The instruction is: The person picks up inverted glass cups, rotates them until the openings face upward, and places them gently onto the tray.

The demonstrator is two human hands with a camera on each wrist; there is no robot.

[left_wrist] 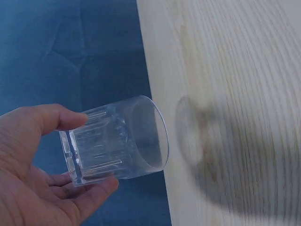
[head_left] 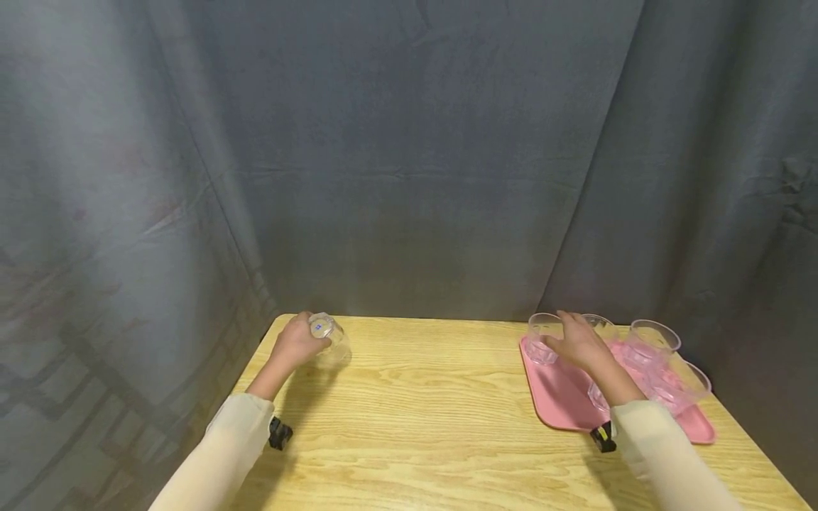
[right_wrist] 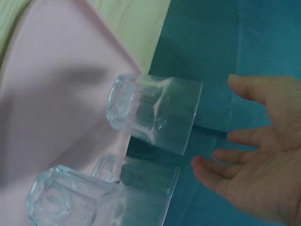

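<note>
My left hand [head_left: 299,344] grips a clear drinking glass [head_left: 322,327] by its base, at the far left corner of the table. The glass is upside down; in the left wrist view its rim faces the tabletop, with a shadow beside it, and a small gap seems to show there. My right hand [head_left: 580,346] hovers over a pink tray [head_left: 559,401] at the right. Its fingers are spread, and in the right wrist view they stand apart from the rim of an upright clear glass [right_wrist: 155,110]. That glass stands at the tray's far left corner.
Several more clear glasses [head_left: 653,337] stand upright on the tray, partly hidden behind my right forearm. The wooden table [head_left: 422,411] stretches between my hands. Grey curtains [head_left: 409,177] hang behind the table and at both sides.
</note>
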